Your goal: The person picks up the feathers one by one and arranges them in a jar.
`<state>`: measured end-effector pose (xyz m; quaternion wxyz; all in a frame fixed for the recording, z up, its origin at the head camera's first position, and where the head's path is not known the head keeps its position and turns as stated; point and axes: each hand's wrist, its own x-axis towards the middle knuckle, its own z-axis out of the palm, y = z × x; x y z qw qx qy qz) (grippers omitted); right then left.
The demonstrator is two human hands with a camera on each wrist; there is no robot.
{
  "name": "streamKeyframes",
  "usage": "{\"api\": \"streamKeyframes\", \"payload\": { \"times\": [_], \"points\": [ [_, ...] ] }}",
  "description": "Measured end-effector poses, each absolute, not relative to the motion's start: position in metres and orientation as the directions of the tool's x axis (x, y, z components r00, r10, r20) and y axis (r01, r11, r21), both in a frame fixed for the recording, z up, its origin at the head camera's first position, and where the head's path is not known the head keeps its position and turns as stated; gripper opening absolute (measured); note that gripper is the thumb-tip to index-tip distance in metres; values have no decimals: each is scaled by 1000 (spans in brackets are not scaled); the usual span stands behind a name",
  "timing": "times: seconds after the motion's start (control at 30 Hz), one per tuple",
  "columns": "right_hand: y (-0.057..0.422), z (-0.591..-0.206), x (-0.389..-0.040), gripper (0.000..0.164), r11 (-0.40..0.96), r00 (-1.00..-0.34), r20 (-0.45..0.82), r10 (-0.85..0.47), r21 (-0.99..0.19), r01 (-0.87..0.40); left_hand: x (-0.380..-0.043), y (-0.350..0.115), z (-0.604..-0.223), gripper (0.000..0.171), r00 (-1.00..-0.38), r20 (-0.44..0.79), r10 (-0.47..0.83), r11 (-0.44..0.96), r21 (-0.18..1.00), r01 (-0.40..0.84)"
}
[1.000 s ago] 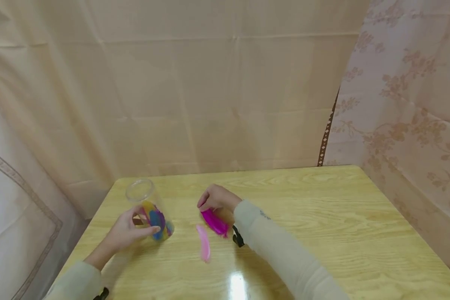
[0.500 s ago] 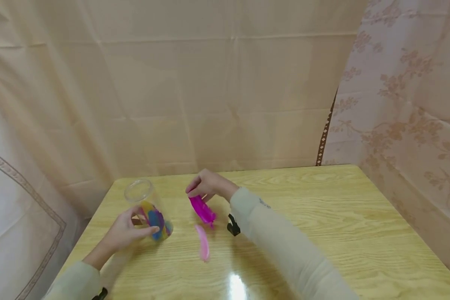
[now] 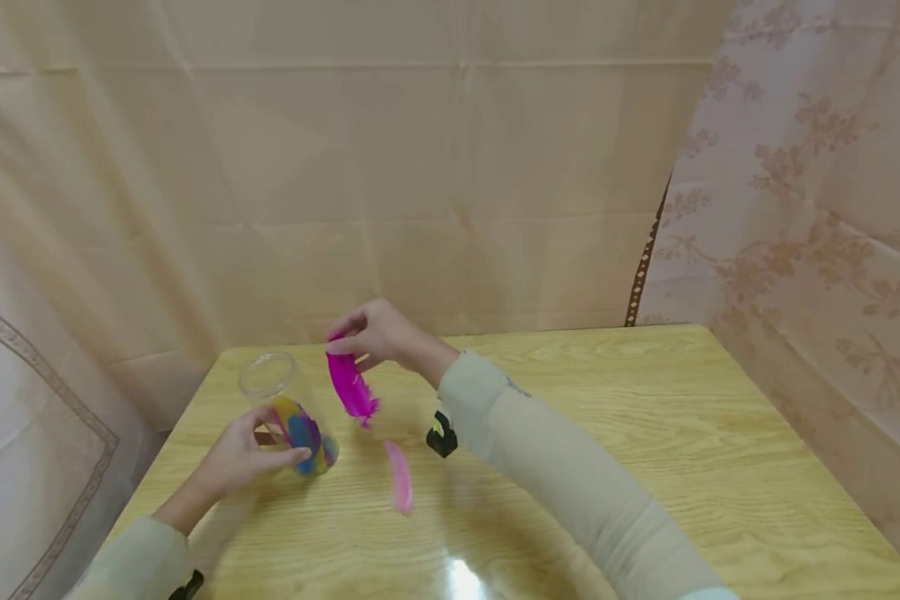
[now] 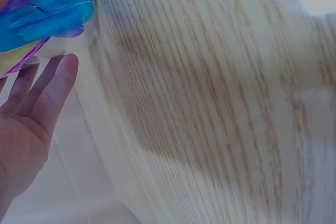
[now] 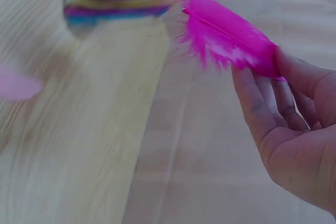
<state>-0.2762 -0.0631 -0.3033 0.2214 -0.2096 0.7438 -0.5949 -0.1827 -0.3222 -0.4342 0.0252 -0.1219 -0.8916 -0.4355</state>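
A clear plastic jar [image 3: 269, 377] with an open top stands at the left of the table, with blue, yellow and purple feathers [image 4: 44, 17] inside its lower part. The left hand [image 3: 243, 458] holds the jar's side, thumb in front and fingers behind. Between thumb and fingertips the right hand [image 3: 378, 337] pinches a magenta feather [image 5: 231, 35] by one end. This feather hangs in the air just right of the jar, its fluffy end pointing down. A pale pink feather [image 3: 399, 477] lies on the table, right of the jar and below the raised one.
The wood-grain table [image 3: 607, 433] reaches back to a beige curtain [image 3: 420, 183]. At the right hangs a floral cloth [image 3: 817, 208], and a white cloth [image 3: 30, 433] is at the left. Light glares near the table's front.
The right hand has lifted the magenta feather off the table and carried it up and left towards the jar. The left hand stays on the jar.
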Motion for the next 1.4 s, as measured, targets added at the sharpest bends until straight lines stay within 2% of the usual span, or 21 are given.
{"api": "streamKeyframes", "payload": {
  "times": [0.37, 0.63, 0.77, 1.03, 1.4],
  "points": [
    [-88, -266, -255, 14, -68, -848, 91, -522, -996, -65, -181, -319, -438, 46, -976, 127, 176, 591, 779, 209],
    [-102, -248, -242, 14, -139, -875, 201, -440, -978, -154, -181, -318, -437, 47, -981, 111, 162, 593, 783, 187],
    [-110, -249, -237, 14, -127, -871, 267, -413, -964, -235, -179, -319, -440, 47, -978, 122, 172, 580, 790, 201],
    [-123, -252, -234, 11, 13, -853, 371, -367, -915, -404, -172, -318, -433, 47, -977, 130, 171, 576, 791, 206],
    [-130, -274, -235, 10, 74, -826, 422, -374, -874, -481, -178, -312, -436, 48, -967, 150, 205, 560, 793, 241]
  ]
}}
